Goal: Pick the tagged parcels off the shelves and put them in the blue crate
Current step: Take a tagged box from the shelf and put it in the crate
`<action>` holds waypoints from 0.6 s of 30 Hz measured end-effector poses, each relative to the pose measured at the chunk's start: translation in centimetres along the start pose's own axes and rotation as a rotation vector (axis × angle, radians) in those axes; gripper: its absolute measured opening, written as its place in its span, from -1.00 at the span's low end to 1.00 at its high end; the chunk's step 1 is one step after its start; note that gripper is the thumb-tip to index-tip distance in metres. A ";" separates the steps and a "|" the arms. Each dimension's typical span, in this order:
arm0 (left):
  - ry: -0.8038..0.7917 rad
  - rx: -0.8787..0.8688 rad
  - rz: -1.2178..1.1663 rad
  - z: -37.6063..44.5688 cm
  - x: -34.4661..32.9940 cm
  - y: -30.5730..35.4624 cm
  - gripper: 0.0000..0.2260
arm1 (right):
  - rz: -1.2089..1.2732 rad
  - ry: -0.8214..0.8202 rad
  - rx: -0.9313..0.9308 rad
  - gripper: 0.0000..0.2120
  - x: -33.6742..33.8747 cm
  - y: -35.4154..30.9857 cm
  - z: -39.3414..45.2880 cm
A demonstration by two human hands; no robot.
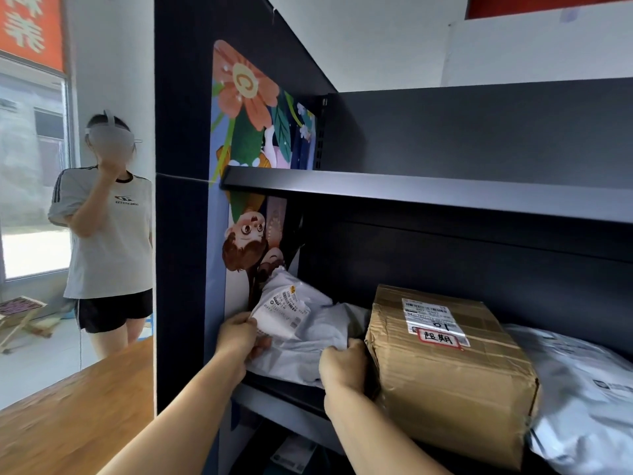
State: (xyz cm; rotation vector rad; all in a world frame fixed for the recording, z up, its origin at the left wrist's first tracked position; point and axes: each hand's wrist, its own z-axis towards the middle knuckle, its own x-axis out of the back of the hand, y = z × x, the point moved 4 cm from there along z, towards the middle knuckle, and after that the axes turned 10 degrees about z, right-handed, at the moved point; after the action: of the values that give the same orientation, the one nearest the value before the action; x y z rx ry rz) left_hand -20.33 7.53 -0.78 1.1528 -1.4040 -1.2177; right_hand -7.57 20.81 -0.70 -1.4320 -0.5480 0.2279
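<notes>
A white plastic-bag parcel with a printed shipping label lies at the left end of the dark shelf's lower level. My left hand grips its left edge near the label. My right hand grips its right side, close against a brown cardboard box. That box carries a white label and a red-bordered tag with handwritten characters. A grey bag parcel lies to the right of the box. No blue crate is in view.
A cartoon poster covers the shelf's left end panel. A wooden table stands at the lower left. A person in a white T-shirt and a headset stands at the left by a window. Another package shows on the level below.
</notes>
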 end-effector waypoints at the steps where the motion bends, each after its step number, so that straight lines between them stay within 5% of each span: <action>1: 0.000 -0.010 0.018 -0.1 -0.2 0.2 -0.78 | -0.023 -0.027 0.010 -0.58 0.1 -0.4 -0.2; 5: 0.101 -0.186 0.285 -0.8 -1.1 1.6 -0.64 | 0.057 -0.207 0.117 -0.33 0.3 -3.0 -2.0; 9: 0.083 -0.413 0.287 -3.8 -3.8 4.5 -0.69 | 0.174 -0.325 0.350 -0.49 2.2 -7.1 -3.4; 14: -0.218 -0.350 0.171 -7.8 -8.8 6.8 -0.74 | 0.002 -0.073 0.715 -0.63 10.6 -11.6 -2.0; 18: -0.400 -0.170 0.132 -9.5 -12.0 6.5 -0.51 | -0.267 0.082 0.484 -0.54 16.3 -10.2 2.8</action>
State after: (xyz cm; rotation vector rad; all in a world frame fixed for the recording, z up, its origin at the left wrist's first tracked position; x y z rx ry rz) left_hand -9.82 18.55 5.82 0.7117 -1.6036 -1.4954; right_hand 3.23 29.41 13.00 -0.8854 -0.5644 0.0787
